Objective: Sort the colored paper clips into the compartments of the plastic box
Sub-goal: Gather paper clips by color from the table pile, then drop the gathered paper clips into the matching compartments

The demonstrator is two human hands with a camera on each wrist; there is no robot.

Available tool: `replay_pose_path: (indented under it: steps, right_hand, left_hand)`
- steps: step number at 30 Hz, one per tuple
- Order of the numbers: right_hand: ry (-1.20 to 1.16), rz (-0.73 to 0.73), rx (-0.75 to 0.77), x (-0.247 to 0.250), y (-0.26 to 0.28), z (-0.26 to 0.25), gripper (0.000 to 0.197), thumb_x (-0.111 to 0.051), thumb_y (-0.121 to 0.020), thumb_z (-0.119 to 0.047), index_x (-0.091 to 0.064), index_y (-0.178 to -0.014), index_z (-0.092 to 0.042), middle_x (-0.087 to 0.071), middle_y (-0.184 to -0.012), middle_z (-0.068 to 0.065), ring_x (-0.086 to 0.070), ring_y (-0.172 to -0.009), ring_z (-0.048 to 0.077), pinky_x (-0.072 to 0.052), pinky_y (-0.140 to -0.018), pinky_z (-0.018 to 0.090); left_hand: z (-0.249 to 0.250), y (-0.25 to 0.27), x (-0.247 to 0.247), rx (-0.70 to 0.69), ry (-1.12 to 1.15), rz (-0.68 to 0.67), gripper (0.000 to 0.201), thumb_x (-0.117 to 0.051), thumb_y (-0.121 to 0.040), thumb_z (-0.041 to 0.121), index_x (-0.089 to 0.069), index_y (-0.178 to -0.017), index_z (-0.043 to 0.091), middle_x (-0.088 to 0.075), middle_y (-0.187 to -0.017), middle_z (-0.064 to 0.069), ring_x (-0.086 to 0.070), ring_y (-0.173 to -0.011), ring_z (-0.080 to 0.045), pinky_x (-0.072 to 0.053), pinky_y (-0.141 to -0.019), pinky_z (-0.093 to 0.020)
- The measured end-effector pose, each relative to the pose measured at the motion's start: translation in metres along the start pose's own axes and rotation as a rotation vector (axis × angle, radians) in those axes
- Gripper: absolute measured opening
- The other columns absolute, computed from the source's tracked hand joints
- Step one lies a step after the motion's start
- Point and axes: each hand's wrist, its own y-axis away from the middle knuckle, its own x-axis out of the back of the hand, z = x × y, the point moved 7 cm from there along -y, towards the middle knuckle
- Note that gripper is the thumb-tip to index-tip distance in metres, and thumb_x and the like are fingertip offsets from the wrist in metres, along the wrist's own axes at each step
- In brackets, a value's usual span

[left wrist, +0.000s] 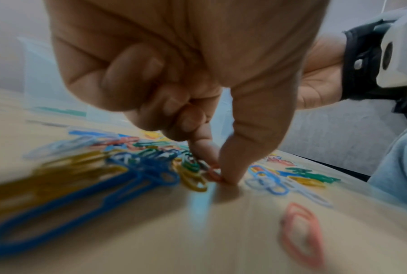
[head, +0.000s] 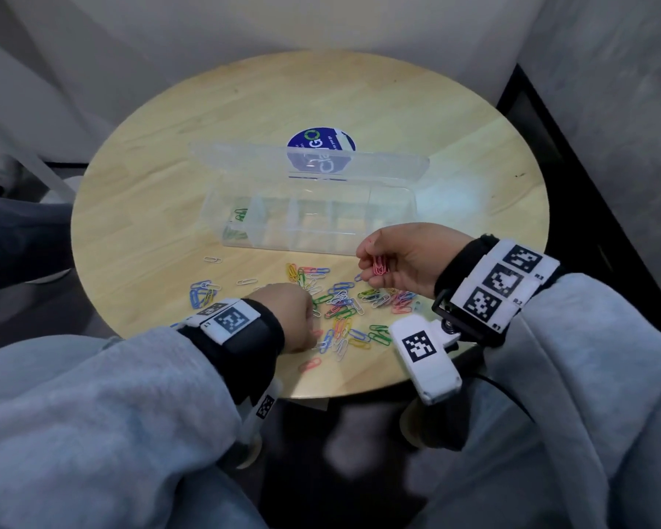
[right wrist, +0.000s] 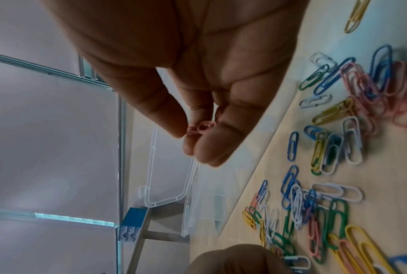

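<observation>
A clear plastic box (head: 310,219) with its lid open stands mid-table; green clips (head: 240,215) lie in its leftmost compartment. A heap of coloured paper clips (head: 340,303) is spread in front of it. My right hand (head: 371,263) hovers above the heap's right side and holds a bunch of pink clips (head: 379,266), seen between thumb and fingers as pink clips (right wrist: 201,128). My left hand (head: 313,318) is down on the heap; its thumb and forefinger (left wrist: 221,176) pinch a red clip (left wrist: 214,173) against the table.
The round wooden table (head: 207,177) has a blue sticker (head: 321,145) behind the box. A group of blue clips (head: 199,295) lies at the left, a lone pink clip (head: 310,363) near the front edge. A dark cabinet stands to the right.
</observation>
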Motion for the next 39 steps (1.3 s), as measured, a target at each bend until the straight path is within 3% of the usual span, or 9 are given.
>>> replay_pose_path:
  steps: [5, 14, 19, 22, 25, 27, 29, 33, 39]
  right_hand:
    - [0.036, 0.026, -0.035, -0.002, -0.003, 0.002, 0.024, -0.037, -0.091, 0.006, -0.053, -0.075, -0.003, -0.050, -0.076, 0.012, -0.055, -0.064, 0.018, -0.052, -0.046, 0.015]
    - [-0.163, -0.012, 0.022, -0.026, -0.010, -0.029, 0.044, -0.015, -0.081, 0.023, -0.053, -0.090, 0.005, -0.047, -0.083, 0.014, -0.050, -0.085, 0.024, -0.056, -0.054, 0.018]
    - [-0.219, 0.015, 0.047, -0.050, -0.034, -0.048, 0.042, -0.014, -0.082, 0.022, -0.051, -0.091, 0.002, -0.044, -0.078, 0.011, -0.045, -0.075, 0.017, -0.052, -0.081, 0.028]
    - [-0.233, -0.009, 0.022, -0.066, -0.052, -0.053, 0.045, -0.012, -0.081, 0.022, -0.048, -0.088, -0.003, -0.041, -0.076, 0.009, -0.042, -0.072, 0.016, -0.046, -0.077, 0.021]
    - [-0.207, 0.011, 0.062, -0.073, -0.069, -0.056, 0.056, -0.019, -0.083, 0.020, -0.047, -0.128, 0.001, -0.053, -0.108, 0.016, -0.058, -0.108, 0.022, -0.045, -0.091, 0.025]
    - [-0.218, -0.001, 0.082, -0.076, -0.075, -0.056, 0.060, -0.020, -0.085, 0.020, -0.037, -0.139, 0.001, -0.043, -0.139, 0.018, -0.042, -0.132, 0.026, -0.039, -0.102, 0.030]
    - [-0.222, -0.030, 0.082, -0.076, -0.077, -0.055, 0.063, -0.018, -0.084, 0.022, -0.034, -0.141, 0.001, -0.036, -0.146, 0.019, -0.036, -0.137, 0.026, -0.037, -0.102, 0.030]
    - [-0.119, -0.039, 0.097, -0.064, -0.073, -0.053, 0.061, -0.019, -0.084, 0.022, -0.042, -0.135, 0.001, -0.047, -0.135, 0.016, -0.042, -0.133, 0.022, -0.040, -0.099, 0.027]
    - [0.162, -0.057, 0.112, -0.041, -0.057, -0.050, 0.038, -0.033, -0.088, 0.015, -0.058, -0.086, -0.013, -0.060, -0.097, 0.006, -0.060, -0.095, 0.014, -0.048, -0.080, 0.020]
  left_hand:
    - [-0.006, -0.001, -0.002, -0.016, 0.091, -0.035, 0.011, -0.064, -0.079, 0.028, -0.058, -0.071, 0.022, -0.057, -0.069, 0.004, -0.053, -0.067, -0.016, -0.038, -0.058, -0.023]
    - [-0.055, -0.007, 0.044, 0.051, 0.659, 0.083, 0.021, -0.070, -0.078, 0.019, -0.059, -0.060, 0.019, -0.046, -0.047, 0.007, -0.035, -0.041, -0.009, -0.030, -0.044, -0.018]
    - [-0.092, -0.019, 0.072, 0.132, 0.918, 0.179, 0.028, -0.069, -0.078, 0.009, -0.056, -0.054, 0.017, -0.030, -0.050, -0.001, -0.020, -0.045, -0.014, -0.016, -0.048, -0.022]
    - [-0.102, -0.029, 0.086, 0.152, 0.936, 0.231, 0.025, -0.069, -0.079, 0.012, -0.052, -0.060, 0.014, -0.031, -0.053, -0.003, -0.022, -0.047, -0.016, -0.018, -0.049, -0.023]
    - [-0.102, -0.037, 0.097, 0.140, 0.915, 0.262, 0.026, -0.071, -0.079, 0.016, -0.052, -0.060, 0.015, -0.036, -0.054, -0.002, -0.027, -0.049, -0.018, -0.024, -0.050, -0.022]
    - [-0.101, -0.042, 0.105, 0.132, 0.881, 0.287, 0.026, -0.071, -0.078, 0.015, -0.053, -0.059, 0.017, -0.040, -0.055, -0.001, -0.033, -0.050, -0.016, -0.029, -0.050, -0.022]
    - [-0.099, -0.047, 0.112, 0.119, 0.864, 0.319, 0.024, -0.071, -0.077, 0.016, -0.055, -0.059, 0.018, -0.044, -0.056, -0.002, -0.039, -0.054, -0.017, -0.034, -0.054, -0.023]
    - [-0.091, -0.056, 0.116, 0.086, 0.904, 0.346, 0.017, -0.070, -0.079, 0.018, -0.060, -0.065, 0.019, -0.055, -0.063, -0.001, -0.051, -0.060, -0.014, -0.044, -0.068, -0.027]
    - [-0.074, -0.059, 0.111, 0.049, 1.175, 0.331, 0.021, -0.056, -0.086, 0.003, -0.059, -0.076, 0.021, -0.054, -0.074, -0.001, -0.052, -0.077, -0.015, -0.047, -0.089, -0.029]
